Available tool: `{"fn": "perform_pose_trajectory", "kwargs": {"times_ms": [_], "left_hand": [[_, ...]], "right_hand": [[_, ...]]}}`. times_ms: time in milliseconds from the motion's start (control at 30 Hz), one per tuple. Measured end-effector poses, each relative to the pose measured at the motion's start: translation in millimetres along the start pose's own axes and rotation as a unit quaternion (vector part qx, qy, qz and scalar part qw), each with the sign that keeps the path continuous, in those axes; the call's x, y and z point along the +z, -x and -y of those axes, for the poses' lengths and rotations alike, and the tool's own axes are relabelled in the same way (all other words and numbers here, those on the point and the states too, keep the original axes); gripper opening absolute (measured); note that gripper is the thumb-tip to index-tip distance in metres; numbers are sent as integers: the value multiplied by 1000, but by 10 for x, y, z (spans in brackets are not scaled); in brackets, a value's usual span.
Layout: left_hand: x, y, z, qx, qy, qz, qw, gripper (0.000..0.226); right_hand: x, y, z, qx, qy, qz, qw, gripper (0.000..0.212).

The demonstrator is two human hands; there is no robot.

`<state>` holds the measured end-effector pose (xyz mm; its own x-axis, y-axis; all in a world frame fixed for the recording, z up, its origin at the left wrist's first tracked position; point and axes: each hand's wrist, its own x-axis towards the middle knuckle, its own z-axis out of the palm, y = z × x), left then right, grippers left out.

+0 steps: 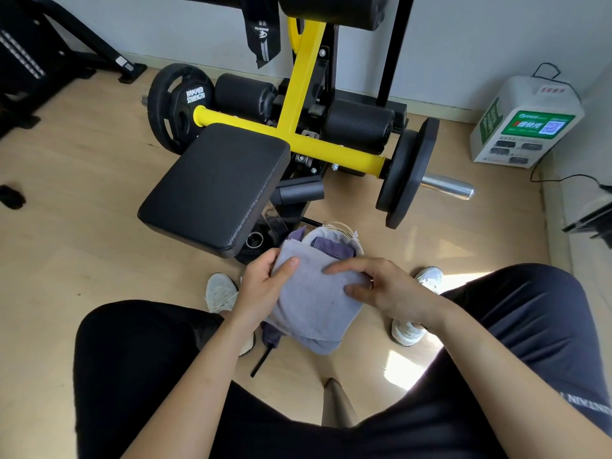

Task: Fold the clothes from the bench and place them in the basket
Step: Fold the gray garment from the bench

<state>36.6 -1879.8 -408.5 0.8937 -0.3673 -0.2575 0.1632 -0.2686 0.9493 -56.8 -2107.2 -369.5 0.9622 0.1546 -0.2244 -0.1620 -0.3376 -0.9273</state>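
Observation:
A folded light-grey towel sits between my hands, low in the middle of the view. My left hand grips its left edge with the thumb on top. Its right side lies under the spread fingers of my right hand. Just beyond the towel a soft grey basket with a rope-trimmed rim stands on the floor, with a dark purple garment inside. Another dark purple piece hangs under the towel. The black padded bench seat is bare.
The yellow-framed weight machine with black plates and a steel sleeve stands behind the basket. My white shoes flank the towel on the wooden floor. A white charging box sits at the right wall.

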Motion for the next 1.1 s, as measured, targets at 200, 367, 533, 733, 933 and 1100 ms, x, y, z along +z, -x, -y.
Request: {"fn": "perform_pose_trajectory", "kwargs": {"times_ms": [200,367,533,733,933,1100], "left_hand": [[6,7,107,60,-62,-41,995,38],[254,175,134,133,-145,22,980,44],[477,205,162,241,-200,-12,950,44],[386,99,217,226,-237,-96,940,27],[214,50,373,150,-280,-139,938,23],[194,33,328,122,-213,-119,962,24]], "right_hand": [[-32,-57,-19,22,-111,-153,982,34],[-71,-104,-69,52,-108,-278,953,34],[-12,-134,-57,59,-158,-305,937,33],[14,-124,14,50,-223,-297,927,34],[-53,-122,-11,63,-212,-319,921,33],[-151,-73,-20,26,-92,-247,964,33]]}}
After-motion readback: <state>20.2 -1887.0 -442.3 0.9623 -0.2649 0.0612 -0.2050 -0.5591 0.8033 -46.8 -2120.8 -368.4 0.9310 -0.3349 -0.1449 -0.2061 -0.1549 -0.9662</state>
